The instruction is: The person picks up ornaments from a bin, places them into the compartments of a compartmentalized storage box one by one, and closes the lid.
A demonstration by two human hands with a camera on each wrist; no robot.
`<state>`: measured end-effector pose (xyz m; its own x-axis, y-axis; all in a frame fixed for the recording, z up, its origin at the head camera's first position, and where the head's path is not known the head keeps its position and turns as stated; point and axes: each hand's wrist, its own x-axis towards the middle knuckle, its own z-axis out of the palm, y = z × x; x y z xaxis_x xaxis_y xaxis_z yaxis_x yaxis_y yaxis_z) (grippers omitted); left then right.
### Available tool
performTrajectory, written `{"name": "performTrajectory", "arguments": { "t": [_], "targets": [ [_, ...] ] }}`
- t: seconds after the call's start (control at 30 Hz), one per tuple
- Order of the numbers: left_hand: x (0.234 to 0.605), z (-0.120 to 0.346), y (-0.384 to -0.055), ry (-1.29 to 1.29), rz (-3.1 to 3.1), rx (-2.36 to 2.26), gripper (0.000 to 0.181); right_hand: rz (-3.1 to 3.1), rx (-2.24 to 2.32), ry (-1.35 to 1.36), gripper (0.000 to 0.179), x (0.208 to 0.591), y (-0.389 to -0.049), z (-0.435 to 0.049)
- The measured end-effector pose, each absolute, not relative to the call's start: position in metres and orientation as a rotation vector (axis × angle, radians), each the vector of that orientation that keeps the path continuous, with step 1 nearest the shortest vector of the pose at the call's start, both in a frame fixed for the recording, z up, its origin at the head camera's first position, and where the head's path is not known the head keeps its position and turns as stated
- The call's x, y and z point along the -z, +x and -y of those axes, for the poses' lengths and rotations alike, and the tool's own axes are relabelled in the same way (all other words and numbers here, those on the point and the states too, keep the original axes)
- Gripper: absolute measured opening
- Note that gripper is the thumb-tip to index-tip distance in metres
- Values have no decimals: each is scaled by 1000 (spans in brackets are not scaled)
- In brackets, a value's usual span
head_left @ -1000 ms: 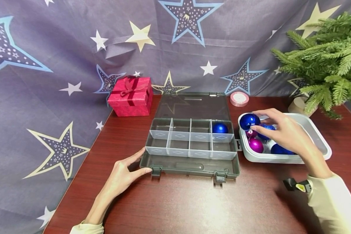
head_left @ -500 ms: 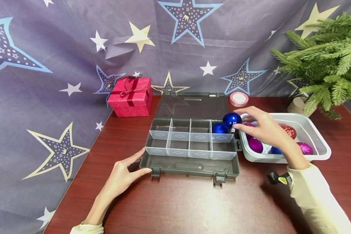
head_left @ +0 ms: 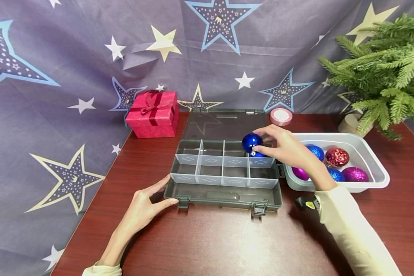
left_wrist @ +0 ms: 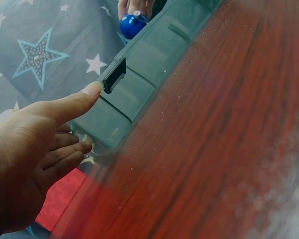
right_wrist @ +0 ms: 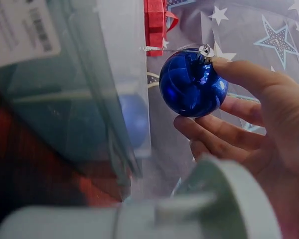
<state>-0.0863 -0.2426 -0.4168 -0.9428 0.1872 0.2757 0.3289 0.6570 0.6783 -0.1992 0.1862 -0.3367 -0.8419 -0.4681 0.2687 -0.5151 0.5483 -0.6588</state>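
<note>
A shiny blue Christmas bauble (head_left: 251,142) is pinched between the thumb and fingers of my right hand (head_left: 285,147), above the back row of a clear divided organizer box (head_left: 224,194). The right wrist view shows the bauble's silver cap (right_wrist: 206,52) beside the thumb. Partly hidden behind the held bauble, a second blue bauble (head_left: 260,155) sits in the back right compartment. My left hand (head_left: 144,209) rests against the box's front left corner, thumb by the latch (head_left: 183,202) and fingers along the side. The box's lid (head_left: 224,124) is folded back.
Right of the box stands a white tub (head_left: 377,165) holding several blue, purple and red baubles, such as a red one (head_left: 337,157). A red gift box (head_left: 153,115), a pink ribbon roll (head_left: 281,116) and a small fir tree (head_left: 383,76) stand farther back.
My right hand has carried the shiny blue bauble left, from over the white tub to above the organizer's back row. More baubles in the tub now show. The left hand stays in place.
</note>
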Motion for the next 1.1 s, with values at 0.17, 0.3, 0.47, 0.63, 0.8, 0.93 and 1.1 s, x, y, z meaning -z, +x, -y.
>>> {"name": "performTrajectory", "arguments": {
  "t": [0.17, 0.3, 0.47, 0.63, 0.8, 0.93, 1.1],
  "targets": [
    [417, 242, -86, -425, 2689, 1158, 74, 2752, -1143, 852, 45, 338, -202, -176],
    [417, 242, -86, -422, 2692, 1158, 73, 2769, -1117, 846, 46, 339, -205, -170],
    [417, 242, -86, -422, 2690, 1156, 73, 2769, -1093, 838, 46, 341, -206, -164],
    [417, 242, -86, -425, 2685, 1156, 73, 2770, -1048, 804, 45, 342, -208, -159],
    [416, 242, -86, -429, 2682, 1153, 73, 2779, -1049, 757, 46, 342, -207, -157],
    [417, 242, -86, -434, 2678, 1145, 73, 2780, -1053, 766, 46, 343, -207, -157],
    [416, 242, -86, -433, 2686, 1146, 73, 2778, -1039, 768, 46, 344, -206, -158]
  ]
}}
